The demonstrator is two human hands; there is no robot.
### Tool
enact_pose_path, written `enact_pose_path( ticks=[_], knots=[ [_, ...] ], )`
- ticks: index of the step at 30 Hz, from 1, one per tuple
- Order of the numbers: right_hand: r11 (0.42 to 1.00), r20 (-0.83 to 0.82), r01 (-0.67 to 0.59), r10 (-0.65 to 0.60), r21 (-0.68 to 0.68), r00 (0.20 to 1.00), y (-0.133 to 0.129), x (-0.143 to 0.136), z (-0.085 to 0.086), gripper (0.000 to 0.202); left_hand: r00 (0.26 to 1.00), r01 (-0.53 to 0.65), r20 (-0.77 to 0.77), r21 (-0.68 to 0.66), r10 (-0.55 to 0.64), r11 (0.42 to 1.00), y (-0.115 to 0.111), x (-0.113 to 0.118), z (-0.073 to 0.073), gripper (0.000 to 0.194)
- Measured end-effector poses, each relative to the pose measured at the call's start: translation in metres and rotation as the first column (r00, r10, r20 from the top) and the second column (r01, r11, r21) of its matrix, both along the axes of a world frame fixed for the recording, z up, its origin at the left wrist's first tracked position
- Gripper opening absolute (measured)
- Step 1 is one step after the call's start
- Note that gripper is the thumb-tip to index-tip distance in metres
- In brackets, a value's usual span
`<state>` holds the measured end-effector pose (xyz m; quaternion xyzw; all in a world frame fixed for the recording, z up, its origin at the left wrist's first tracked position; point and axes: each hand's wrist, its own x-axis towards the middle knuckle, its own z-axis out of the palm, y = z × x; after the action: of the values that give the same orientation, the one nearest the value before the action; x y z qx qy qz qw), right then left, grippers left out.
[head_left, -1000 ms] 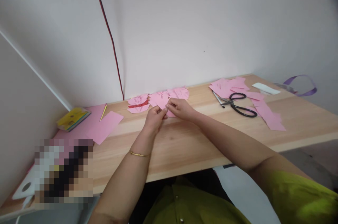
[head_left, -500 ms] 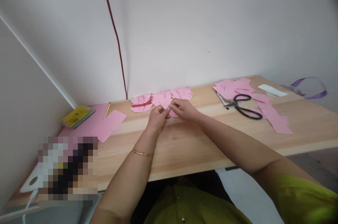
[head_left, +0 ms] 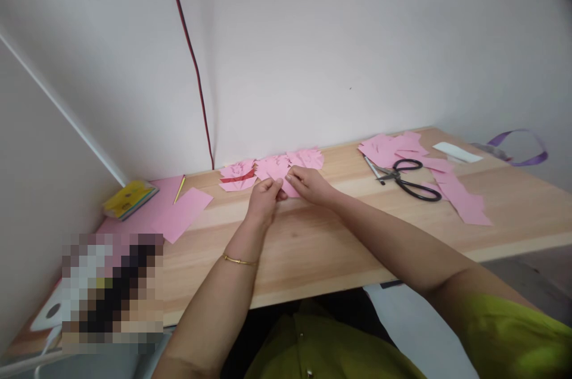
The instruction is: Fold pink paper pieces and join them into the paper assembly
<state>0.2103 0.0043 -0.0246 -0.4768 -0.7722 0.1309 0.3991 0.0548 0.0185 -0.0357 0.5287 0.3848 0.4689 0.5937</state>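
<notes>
My left hand (head_left: 263,197) and my right hand (head_left: 310,185) are close together over the middle of the table, fingers curled in a pinch. Between them they hold a piece of pink paper (head_left: 292,190), partly hidden by the fingers. Just beyond lie pink paper cut-outs with jagged upper edges: one in the middle (head_left: 271,163), one on the right (head_left: 311,157). The left cut-out (head_left: 238,185) has a red strip across it. How the held paper joins the middle cut-out cannot be made out.
Black-handled scissors (head_left: 417,189) lie open at right beside a pen (head_left: 372,167), pink scraps (head_left: 465,197) and a white strip (head_left: 458,152). At left are pink sheets (head_left: 190,209), a yellow pencil (head_left: 179,189) and a yellow packet (head_left: 129,200). A wall bounds the wooden table (head_left: 313,248) behind.
My left thumb and fingers have shifted slightly left, widening the small gap between my hands. The view has moved a little. Other things lie as before.
</notes>
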Motion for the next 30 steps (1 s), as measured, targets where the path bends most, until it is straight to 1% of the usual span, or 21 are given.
enact_pose_path(
  ticks=[3, 7, 12, 17, 24, 27, 30],
  knots=[
    [1.000, -0.017, -0.009, 0.009, -0.003, 1.000, 0.000, 0.000, 0.001, 0.027, 1.000, -0.008, -0.010, 0.007, 0.008, 1.000, 0.001, -0.001, 0.000, 0.026],
    [1.000, -0.083, -0.012, 0.011, -0.020, 0.997, -0.001, 0.000, 0.002, 0.031, 0.999, -0.031, -0.017, 0.018, 0.031, 0.999, 0.002, -0.002, 0.001, 0.026],
    [0.999, -0.145, -0.015, 0.009, -0.044, 0.989, -0.001, 0.001, 0.002, 0.029, 1.000, -0.031, -0.001, -0.014, 0.031, 0.999, 0.001, -0.002, 0.004, 0.025],
    [0.999, -0.143, -0.024, 0.018, -0.043, 0.990, 0.001, 0.001, -0.002, 0.023, 1.000, 0.000, 0.007, -0.023, 0.000, 1.000, 0.001, -0.002, 0.005, 0.025],
    [0.999, -0.146, -0.022, 0.016, -0.042, 0.989, 0.001, 0.002, -0.001, 0.024, 0.999, -0.016, 0.030, -0.018, 0.017, 1.000, 0.000, -0.002, 0.007, 0.026],
    [0.997, -0.177, -0.046, 0.034, -0.065, 0.984, -0.001, 0.001, 0.002, 0.022, 0.995, -0.065, 0.078, -0.027, 0.067, 0.998, 0.000, -0.003, 0.011, 0.024],
    [0.988, -0.192, -0.101, 0.078, -0.113, 0.978, -0.003, 0.000, 0.004, 0.020, 0.972, -0.131, 0.184, -0.073, 0.143, 0.989, 0.002, -0.005, 0.016, 0.025]
  ],
)
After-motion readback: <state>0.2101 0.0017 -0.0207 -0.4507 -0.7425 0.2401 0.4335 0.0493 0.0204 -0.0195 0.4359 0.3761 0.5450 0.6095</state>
